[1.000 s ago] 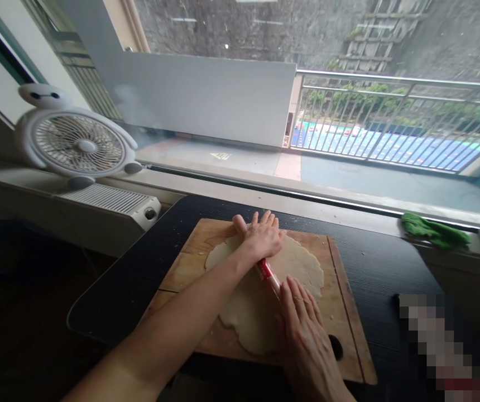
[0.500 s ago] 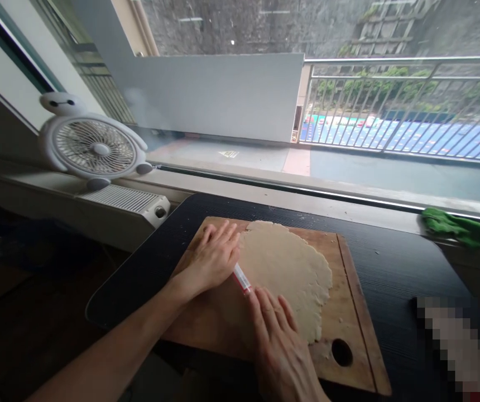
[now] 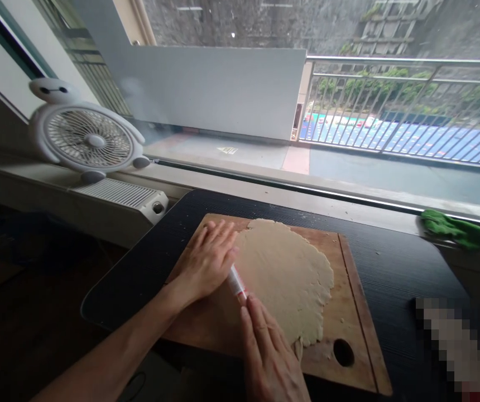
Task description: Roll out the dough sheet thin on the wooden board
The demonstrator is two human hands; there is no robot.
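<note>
A thin, flat sheet of rolled dough point(image 3: 284, 273) with a ragged edge covers much of a wooden cutting board point(image 3: 336, 312). Across its left part lies a slim rolling pin point(image 3: 236, 282), its white and red label showing between my hands. My left hand point(image 3: 212, 258) rests flat over the pin's far end, fingers stretched out. Over the near end lies my right hand point(image 3: 267, 346), also flat, with its fingers extended. Both palms hide most of the pin. Beside my right hand a small bit of the dough's edge is lifted.
The board sits on a black table point(image 3: 390, 273) with crumbs by the window. A white fan point(image 3: 93, 139) stands on the left ledge. A green cloth point(image 3: 460, 229) lies on the sill. Something pixelated point(image 3: 457, 346) is at right.
Both hands have shifted slightly left, and the right one also nearer to me, with the rolling pin. More of its label shows. A bit of dough edge now sticks up beside my right hand.
</note>
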